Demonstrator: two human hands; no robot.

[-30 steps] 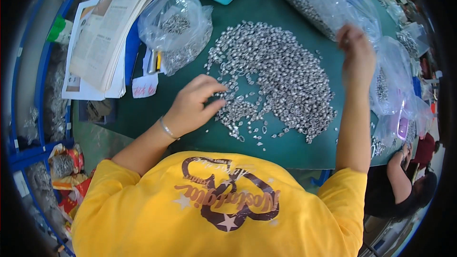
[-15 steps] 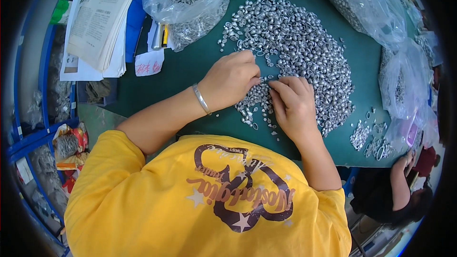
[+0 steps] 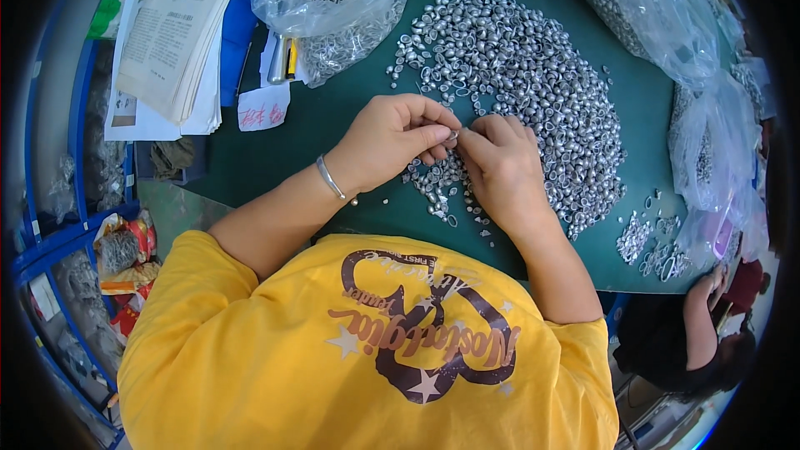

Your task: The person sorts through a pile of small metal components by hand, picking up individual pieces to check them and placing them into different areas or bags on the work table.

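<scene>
My left hand [image 3: 400,135], with a silver bangle [image 3: 330,177] on its wrist, pinches a small silvery metal piece [image 3: 452,136] between thumb and forefinger. The fingers of my right hand [image 3: 503,162] meet it there, closed at the same spot; whether they grip that piece or another is hidden. A big heap of small silvery rounded metal pieces [image 3: 542,75] spreads just beyond and to the right of my hands. A smaller pile of silvery pieces [image 3: 435,187] lies under and between my hands on the green tabletop [image 3: 333,117].
Bags of metal parts stand at the back: a clear bag [image 3: 350,42] left, long plastic bags [image 3: 642,17] right. Printed papers [image 3: 179,42] lie far left beside a yellow-black cutter [image 3: 292,58]. Small piles of parts [image 3: 635,237] sit near the right edge. Another person [image 3: 696,333] is at lower right.
My hands have risen slightly off the small pile and come together. My left hand has turned, its thumb and forefinger now showing a small metal piece between them.
</scene>
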